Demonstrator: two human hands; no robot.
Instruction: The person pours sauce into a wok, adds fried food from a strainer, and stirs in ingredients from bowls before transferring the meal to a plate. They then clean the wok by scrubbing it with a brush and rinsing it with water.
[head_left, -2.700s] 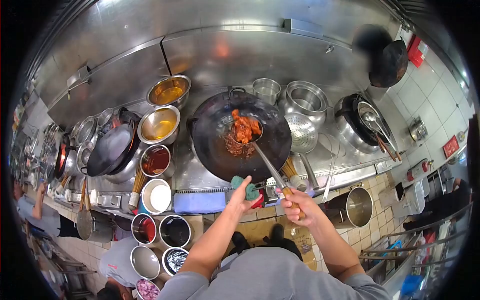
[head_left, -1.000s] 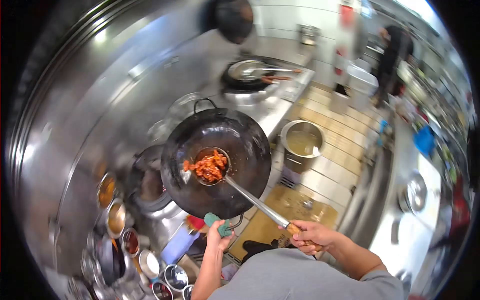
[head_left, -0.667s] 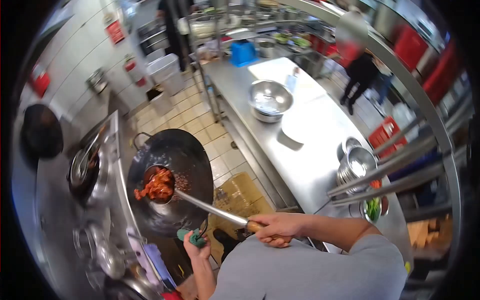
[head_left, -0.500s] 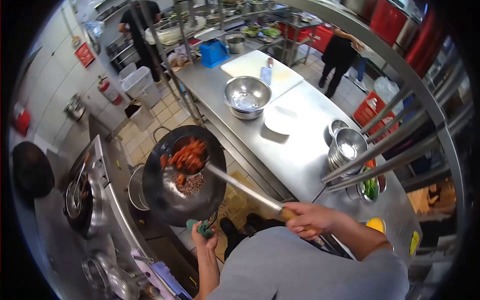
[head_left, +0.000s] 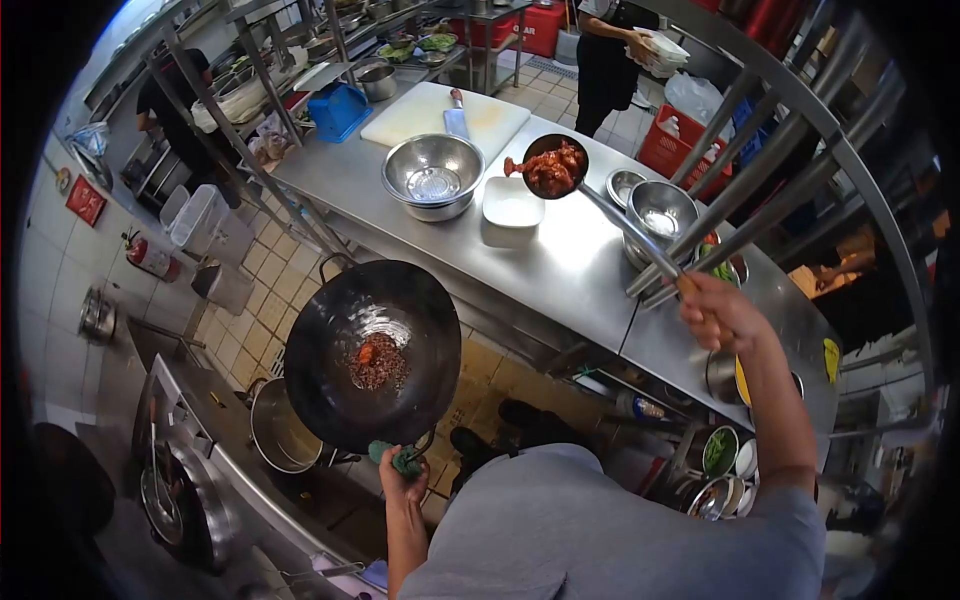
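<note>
My left hand [head_left: 402, 478] is closed around the near handle of a black wok [head_left: 425, 315], with a green cloth [head_left: 396, 456] in the grip. Brown bits and one reddish piece lie in the wok's bottom. My right hand [head_left: 722, 312] grips the wooden end of a long-handled ladle [head_left: 622, 215], out over the steel counter. Reddish-orange food pieces [head_left: 556, 168] fill the ladle's bowl, some overhanging its left rim. The bowl is just above and right of a white square dish [head_left: 512, 208].
Stacked steel bowls [head_left: 433, 175] and a cutting board [head_left: 400, 115] with a cleaver [head_left: 456, 122] are on the counter [head_left: 560, 270]. Metal rails [head_left: 790, 130] rise near my right arm. A pot [head_left: 285, 430] stands left of the wok. Two people stand farther back.
The ladle has come out of the wok, moving up and right over the counter with the food in it. My left hand still holds the wok. The view has shifted right.
</note>
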